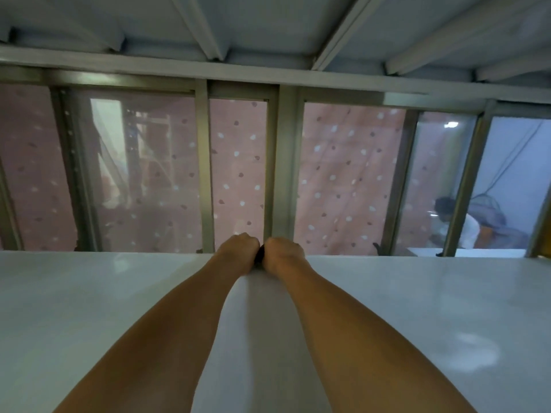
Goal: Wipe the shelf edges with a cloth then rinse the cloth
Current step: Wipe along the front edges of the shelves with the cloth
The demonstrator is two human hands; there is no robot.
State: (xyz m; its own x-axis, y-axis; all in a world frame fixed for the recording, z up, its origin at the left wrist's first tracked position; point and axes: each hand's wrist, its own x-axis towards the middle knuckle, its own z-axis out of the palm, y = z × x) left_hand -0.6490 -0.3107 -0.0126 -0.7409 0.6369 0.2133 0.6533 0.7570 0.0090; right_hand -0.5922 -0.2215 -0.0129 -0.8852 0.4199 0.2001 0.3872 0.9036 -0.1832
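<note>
Both fists, left hand (238, 251) and right hand (284, 253), clenched a dark cloth (260, 255) at the shelf's (89, 308) far edge; best kept pressed flat along it.

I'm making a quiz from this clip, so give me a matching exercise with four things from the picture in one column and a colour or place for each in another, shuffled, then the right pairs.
Column one:
1. cloth
2. shelf top
3. curtain
4. left hand

Column two:
A. pink with pale and dark dots
B. a dark sliver between the two fists
C. pale, glossy, under both forearms
D. closed at the far shelf edge, beside the right hand

Pairs: 1-B, 2-C, 3-A, 4-D
</note>
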